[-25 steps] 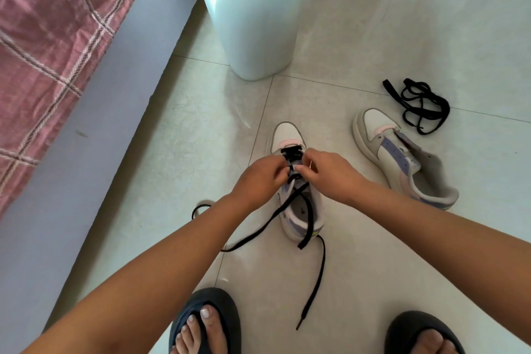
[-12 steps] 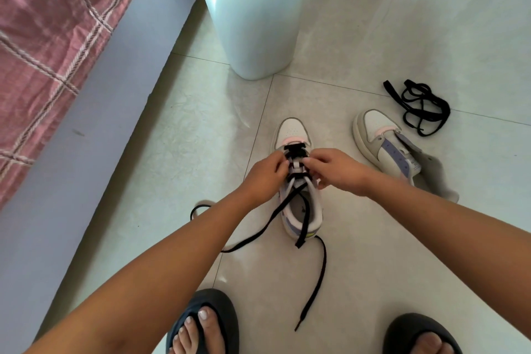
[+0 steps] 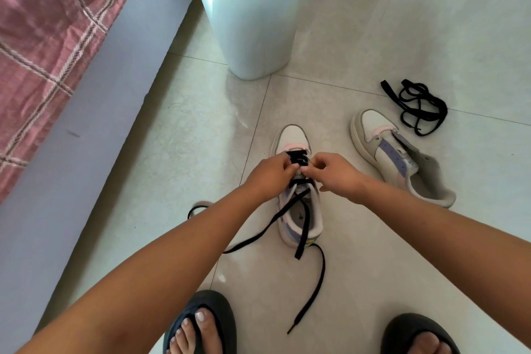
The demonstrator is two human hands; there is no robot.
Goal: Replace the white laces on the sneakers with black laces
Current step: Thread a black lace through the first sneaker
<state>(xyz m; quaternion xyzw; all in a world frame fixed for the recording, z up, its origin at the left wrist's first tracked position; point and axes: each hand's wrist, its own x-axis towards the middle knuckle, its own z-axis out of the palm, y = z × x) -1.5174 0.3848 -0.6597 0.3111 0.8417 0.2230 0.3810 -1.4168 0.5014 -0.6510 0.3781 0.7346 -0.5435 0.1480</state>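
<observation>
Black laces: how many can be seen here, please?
2. One black lace is partly threaded through the sneaker under the hands, ends trailing on the floor. The other black lace lies bundled beyond the second sneaker.

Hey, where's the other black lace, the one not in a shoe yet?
In the head view, the spare black lace lies bunched on the floor at the upper right, just beyond the toe of the unlaced sneaker and to the right of the bin.

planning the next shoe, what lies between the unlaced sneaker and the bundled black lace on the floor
Bare floor tile only, in the head view: the bundled black lace lies just past the unlaced sneaker's toe, not touching it.
</observation>
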